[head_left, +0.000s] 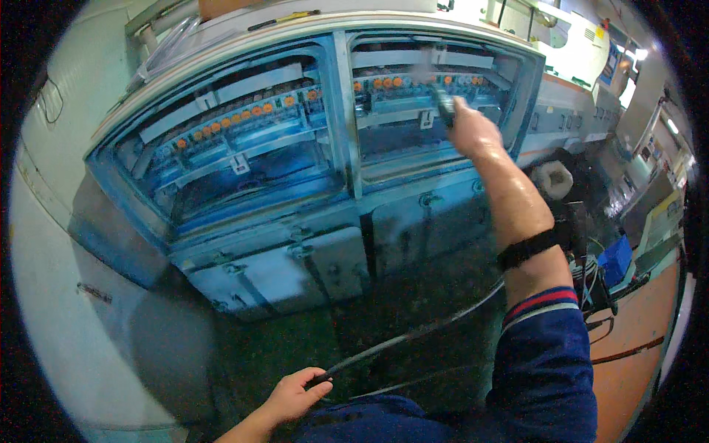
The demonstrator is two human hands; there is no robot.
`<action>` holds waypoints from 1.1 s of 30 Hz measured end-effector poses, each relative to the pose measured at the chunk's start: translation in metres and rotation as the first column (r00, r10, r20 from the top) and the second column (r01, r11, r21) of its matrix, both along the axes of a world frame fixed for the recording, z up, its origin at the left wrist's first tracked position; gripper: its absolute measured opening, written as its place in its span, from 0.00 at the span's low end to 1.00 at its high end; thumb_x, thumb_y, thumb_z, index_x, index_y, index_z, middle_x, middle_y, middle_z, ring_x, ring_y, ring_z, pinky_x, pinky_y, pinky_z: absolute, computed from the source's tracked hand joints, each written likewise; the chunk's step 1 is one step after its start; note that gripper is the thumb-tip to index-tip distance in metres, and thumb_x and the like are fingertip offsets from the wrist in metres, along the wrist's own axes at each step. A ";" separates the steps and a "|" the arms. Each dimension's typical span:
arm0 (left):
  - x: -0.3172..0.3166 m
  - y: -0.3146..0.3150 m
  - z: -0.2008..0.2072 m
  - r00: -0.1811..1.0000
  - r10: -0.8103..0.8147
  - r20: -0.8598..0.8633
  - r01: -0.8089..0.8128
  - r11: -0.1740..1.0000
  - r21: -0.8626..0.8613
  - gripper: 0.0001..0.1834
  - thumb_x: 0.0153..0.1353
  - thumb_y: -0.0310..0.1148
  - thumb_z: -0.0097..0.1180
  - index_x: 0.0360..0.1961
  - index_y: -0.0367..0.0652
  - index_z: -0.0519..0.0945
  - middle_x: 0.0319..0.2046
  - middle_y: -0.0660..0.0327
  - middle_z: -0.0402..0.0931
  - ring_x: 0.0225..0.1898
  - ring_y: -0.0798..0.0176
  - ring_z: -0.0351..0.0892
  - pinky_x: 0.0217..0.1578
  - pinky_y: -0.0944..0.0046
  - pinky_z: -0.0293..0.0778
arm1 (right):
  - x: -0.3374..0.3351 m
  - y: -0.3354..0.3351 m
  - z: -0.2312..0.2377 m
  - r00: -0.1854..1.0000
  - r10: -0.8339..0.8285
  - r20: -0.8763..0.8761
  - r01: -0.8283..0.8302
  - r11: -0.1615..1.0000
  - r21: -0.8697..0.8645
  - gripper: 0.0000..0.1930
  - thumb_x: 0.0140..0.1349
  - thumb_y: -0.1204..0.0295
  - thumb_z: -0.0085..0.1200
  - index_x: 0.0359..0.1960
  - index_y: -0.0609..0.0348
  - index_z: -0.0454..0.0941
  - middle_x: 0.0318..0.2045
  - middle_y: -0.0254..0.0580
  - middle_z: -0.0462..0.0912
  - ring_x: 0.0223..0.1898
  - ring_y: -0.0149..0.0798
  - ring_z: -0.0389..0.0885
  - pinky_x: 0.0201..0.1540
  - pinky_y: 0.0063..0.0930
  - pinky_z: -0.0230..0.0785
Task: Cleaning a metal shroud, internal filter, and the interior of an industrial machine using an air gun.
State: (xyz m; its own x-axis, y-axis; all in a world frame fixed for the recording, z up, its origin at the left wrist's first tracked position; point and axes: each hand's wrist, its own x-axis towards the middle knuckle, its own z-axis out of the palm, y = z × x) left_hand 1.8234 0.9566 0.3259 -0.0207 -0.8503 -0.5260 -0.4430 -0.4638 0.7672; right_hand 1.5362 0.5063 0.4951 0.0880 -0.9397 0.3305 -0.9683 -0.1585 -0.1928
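Note:
My right hand (476,133) reaches far forward, closed round a dark, stubby hand tool (444,105) at the right opening of the blue cabinet (342,111). A whitish blur at the tool's far end hides its tip; its exact kind does not show. Behind it runs a row of orange round parts (388,83) on a rail. My left hand (292,395) is low in front of my body, its fingers closed on the black end of a grey hose (413,334). The hose stretches up to the right and disappears behind my right forearm.
The cabinet's left opening holds another rail with several orange parts (236,118). Closed panels (247,284) lie below. A yellow-and-black tool (284,20) rests on top. At right are a white roll (554,179), a blue object (615,261) and cables; a pale wall (66,295) stands left.

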 end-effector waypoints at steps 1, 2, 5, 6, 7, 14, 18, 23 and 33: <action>0.000 -0.001 0.003 1.000 -0.008 -0.008 0.008 1.000 0.019 0.20 0.64 0.47 0.62 0.49 0.44 0.82 0.38 0.60 0.83 0.40 0.63 0.80 0.44 0.63 0.74 | 0.021 0.002 -0.004 0.999 0.051 -0.017 -0.051 0.998 0.027 0.26 0.62 0.67 0.56 0.62 0.49 0.65 0.46 0.60 0.84 0.51 0.61 0.81 0.52 0.54 0.73; -0.001 -0.002 0.006 1.000 -0.010 -0.009 0.010 1.000 0.020 0.20 0.64 0.47 0.62 0.49 0.44 0.82 0.38 0.60 0.83 0.40 0.63 0.80 0.44 0.63 0.74 | 0.032 0.008 -0.007 0.985 0.173 -0.026 -0.172 0.985 0.016 0.27 0.62 0.66 0.56 0.63 0.48 0.65 0.46 0.59 0.84 0.51 0.61 0.81 0.52 0.54 0.73; -0.005 -0.004 0.009 0.998 -0.063 0.001 0.063 0.998 0.002 0.19 0.65 0.47 0.62 0.48 0.44 0.82 0.36 0.61 0.82 0.38 0.65 0.79 0.43 0.63 0.74 | 0.044 0.026 -0.010 0.971 0.240 -0.012 -0.240 0.971 0.000 0.27 0.62 0.65 0.56 0.63 0.49 0.65 0.44 0.59 0.84 0.49 0.61 0.82 0.51 0.55 0.73; -0.004 -0.003 0.007 0.997 -0.065 0.030 0.065 0.998 -0.012 0.19 0.65 0.47 0.62 0.48 0.44 0.82 0.35 0.62 0.81 0.38 0.66 0.78 0.43 0.64 0.74 | 0.039 0.022 -0.012 0.972 0.236 -0.014 -0.236 0.972 -0.006 0.27 0.62 0.65 0.56 0.63 0.49 0.65 0.44 0.59 0.84 0.49 0.61 0.82 0.51 0.55 0.73; -0.004 -0.002 0.004 0.996 -0.065 0.058 0.066 0.997 -0.025 0.19 0.65 0.47 0.62 0.48 0.44 0.82 0.34 0.63 0.81 0.37 0.67 0.78 0.42 0.64 0.74 | 0.031 0.015 -0.019 0.982 0.182 -0.044 -0.180 0.983 0.036 0.26 0.62 0.65 0.55 0.62 0.49 0.66 0.44 0.59 0.84 0.49 0.61 0.82 0.51 0.55 0.73; 0.020 0.024 -0.008 1.000 0.010 0.021 -0.011 0.997 0.072 0.19 0.65 0.46 0.62 0.47 0.42 0.81 0.32 0.65 0.81 0.35 0.70 0.77 0.39 0.66 0.74 | 0.040 0.037 -0.050 0.989 0.149 0.009 -0.149 0.984 0.098 0.17 0.63 0.69 0.51 0.54 0.53 0.69 0.42 0.59 0.85 0.48 0.62 0.83 0.49 0.55 0.74; 0.033 0.034 -0.010 0.997 0.043 0.057 -0.049 0.993 0.109 0.19 0.64 0.46 0.63 0.46 0.42 0.81 0.32 0.65 0.81 0.35 0.71 0.77 0.39 0.66 0.74 | 0.037 0.057 -0.052 0.996 0.082 0.024 -0.085 0.986 0.142 0.17 0.62 0.69 0.53 0.53 0.55 0.68 0.45 0.58 0.85 0.50 0.61 0.82 0.50 0.54 0.75; 0.057 0.039 -0.023 0.993 -0.066 0.093 0.058 0.995 0.080 0.19 0.64 0.47 0.64 0.46 0.44 0.82 0.33 0.64 0.81 0.36 0.69 0.78 0.40 0.65 0.74 | 0.024 0.076 -0.049 1.000 0.001 -0.031 0.005 0.983 0.185 0.24 0.60 0.67 0.56 0.58 0.55 0.67 0.45 0.62 0.83 0.50 0.63 0.81 0.51 0.54 0.73; 0.199 0.085 -0.101 0.961 -0.275 -0.017 0.275 0.958 0.080 0.30 0.62 0.52 0.65 0.56 0.42 0.79 0.43 0.56 0.82 0.44 0.63 0.79 0.46 0.62 0.75 | 0.234 0.194 -0.013 0.935 0.342 -0.098 -0.313 0.921 0.233 0.18 0.60 0.69 0.52 0.53 0.55 0.71 0.43 0.57 0.85 0.49 0.60 0.82 0.49 0.54 0.74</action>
State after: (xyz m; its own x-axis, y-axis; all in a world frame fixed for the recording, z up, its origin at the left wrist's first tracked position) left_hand 2.0222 1.0415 0.2253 -0.2509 -0.7658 -0.5921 -0.5576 -0.3856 0.7351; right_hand 1.7697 0.7002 0.4817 0.4323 -0.8970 0.0924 -0.8881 -0.4413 -0.1290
